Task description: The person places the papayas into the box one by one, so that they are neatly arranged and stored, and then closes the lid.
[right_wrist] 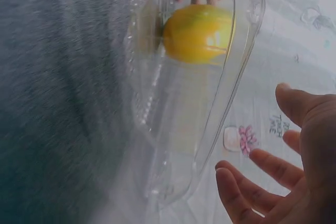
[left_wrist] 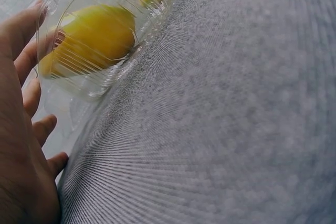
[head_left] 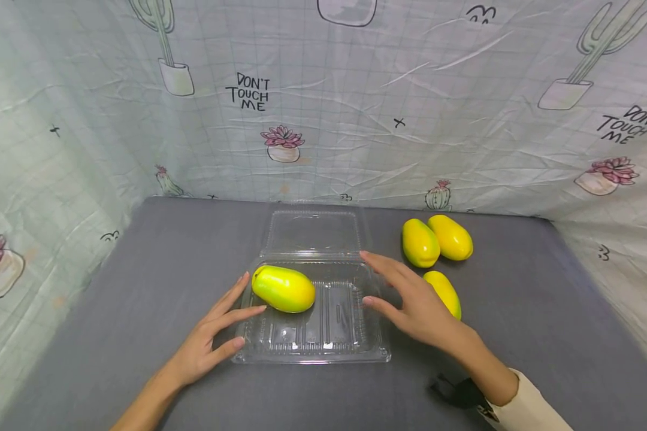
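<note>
A clear plastic clamshell box (head_left: pixel 331 326) lies on the table with its lid (head_left: pixel 315 232) folded back flat. One yellow-green mango (head_left: pixel 283 289) lies on its side in the box's left back part. My left hand (head_left: pixel 205 341) is at the box's left edge, fingers spread, fingertips right by the rim and close to the mango. In the left wrist view the mango (left_wrist: pixel 97 38) shows through the clear wall. My right hand (head_left: pixel 417 302) hovers at the box's right side, fingers apart and holding nothing. The right wrist view shows that hand (right_wrist: pixel 278 177) apart from the wall.
Three more mangoes lie to the right of the box: two side by side (head_left: pixel 420 243) (head_left: pixel 450 237) at the back, one (head_left: pixel 444 294) partly hidden behind my right hand. A patterned cloth curtain (head_left: pixel 345 108) encloses the grey table (head_left: pixel 194 239) at the back and sides.
</note>
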